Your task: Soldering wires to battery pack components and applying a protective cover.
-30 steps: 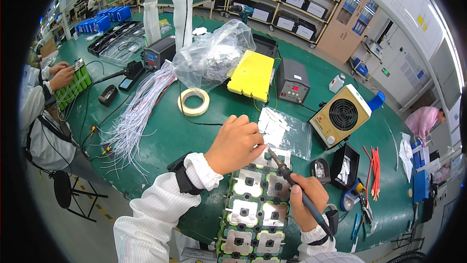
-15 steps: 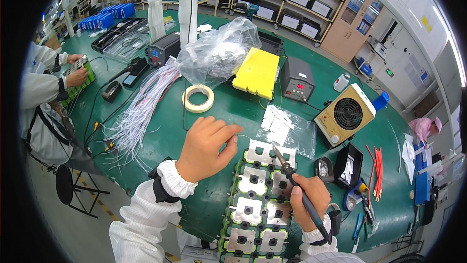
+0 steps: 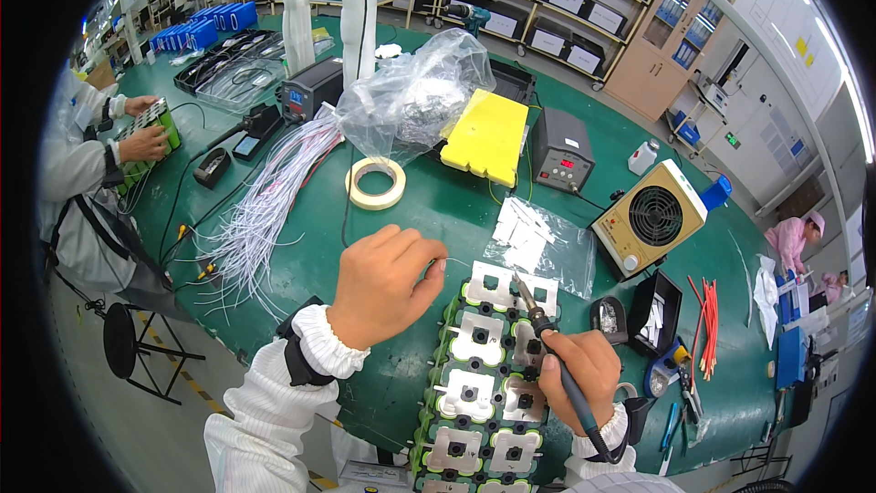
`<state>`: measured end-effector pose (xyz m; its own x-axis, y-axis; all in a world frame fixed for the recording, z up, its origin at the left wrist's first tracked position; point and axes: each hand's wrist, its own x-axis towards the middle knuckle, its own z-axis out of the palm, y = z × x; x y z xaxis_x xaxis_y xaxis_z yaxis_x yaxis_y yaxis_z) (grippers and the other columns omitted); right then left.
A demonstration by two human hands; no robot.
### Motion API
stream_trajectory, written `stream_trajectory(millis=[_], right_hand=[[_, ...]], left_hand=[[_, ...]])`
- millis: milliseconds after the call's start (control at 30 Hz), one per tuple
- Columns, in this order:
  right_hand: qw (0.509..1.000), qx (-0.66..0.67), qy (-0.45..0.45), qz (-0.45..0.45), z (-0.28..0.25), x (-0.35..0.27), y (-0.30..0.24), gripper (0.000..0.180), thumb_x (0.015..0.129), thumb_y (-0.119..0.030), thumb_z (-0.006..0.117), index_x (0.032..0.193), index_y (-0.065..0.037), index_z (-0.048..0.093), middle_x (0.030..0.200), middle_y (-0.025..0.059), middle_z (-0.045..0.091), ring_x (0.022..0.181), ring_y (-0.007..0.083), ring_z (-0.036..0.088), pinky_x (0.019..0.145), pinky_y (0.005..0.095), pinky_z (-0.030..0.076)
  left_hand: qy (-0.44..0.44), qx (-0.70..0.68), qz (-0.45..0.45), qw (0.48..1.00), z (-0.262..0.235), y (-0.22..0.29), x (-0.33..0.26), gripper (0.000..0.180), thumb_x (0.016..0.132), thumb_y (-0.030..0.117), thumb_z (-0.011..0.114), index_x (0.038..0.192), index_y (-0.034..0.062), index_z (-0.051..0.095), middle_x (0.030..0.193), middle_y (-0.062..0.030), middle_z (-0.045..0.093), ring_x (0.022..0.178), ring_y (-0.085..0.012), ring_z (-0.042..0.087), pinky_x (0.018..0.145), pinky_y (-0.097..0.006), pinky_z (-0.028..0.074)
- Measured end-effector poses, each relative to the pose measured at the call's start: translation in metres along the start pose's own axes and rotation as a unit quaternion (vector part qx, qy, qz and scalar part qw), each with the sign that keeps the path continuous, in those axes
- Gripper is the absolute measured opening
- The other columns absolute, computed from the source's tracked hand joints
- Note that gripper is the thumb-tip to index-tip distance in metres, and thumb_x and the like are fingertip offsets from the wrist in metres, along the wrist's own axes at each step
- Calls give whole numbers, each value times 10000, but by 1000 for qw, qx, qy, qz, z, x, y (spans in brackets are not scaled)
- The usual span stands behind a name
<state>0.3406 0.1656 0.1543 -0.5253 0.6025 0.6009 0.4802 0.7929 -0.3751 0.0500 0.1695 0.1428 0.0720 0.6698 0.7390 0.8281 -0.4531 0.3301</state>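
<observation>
At the far left a co-worker's hands [image 3: 137, 133] rest on a green pack, well apart from the work here. The left hand [image 3: 383, 285] is loosely curled, thumb and forefinger pinching a thin white wire [image 3: 453, 262] just beside the top edge of the battery pack [image 3: 484, 374], which lies on the green table [image 3: 301, 265] right in front of the person. The right hand [image 3: 584, 373] grips a soldering iron [image 3: 547, 347] like a pen, tip down on a nickel tab near the pack's top. The risks, as I judge them: the wire could slip from the pinch before it is fixed, the fingers sit near enough to the hot tip to get burnt, and a wandering tip or a solder blob could bridge two tabs and short the cells. Going right: blue bins [image 3: 196, 32] at the far back, a tape roll [image 3: 375, 183], a clear bag [image 3: 415, 96], a yellow foam pad [image 3: 486, 135], a grey station [image 3: 561, 148] with a red display, white label strips in a clear pouch [image 3: 534, 238], a beige fan box [image 3: 650, 219], and yellow signs [image 3: 801, 46] on the right wall.
</observation>
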Motion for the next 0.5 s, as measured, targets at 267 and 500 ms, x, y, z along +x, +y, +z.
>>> stream_trajectory(millis=[267, 500], right_hand=[[996, 36, 54, 64, 5, -6, 0, 228, 835, -25, 683, 1047, 45, 732, 809, 151, 698, 697, 300, 633, 650, 391, 516], [988, 46, 83, 125, 5, -13, 0, 221, 876, -56, 664, 1055, 56, 731, 772, 148, 695, 679, 270, 640, 644, 377, 515]], left_hand=[[-6, -15, 13, 1000, 1, -2, -3, 126, 801, 55, 783, 914, 87, 739, 718, -23, 581, 645, -208, 527, 571, -348, 433], [-17, -120, -26, 992, 22, 1, -2, 123, 784, 31, 786, 884, 58, 718, 804, -30, 686, 694, -233, 546, 651, -354, 459]])
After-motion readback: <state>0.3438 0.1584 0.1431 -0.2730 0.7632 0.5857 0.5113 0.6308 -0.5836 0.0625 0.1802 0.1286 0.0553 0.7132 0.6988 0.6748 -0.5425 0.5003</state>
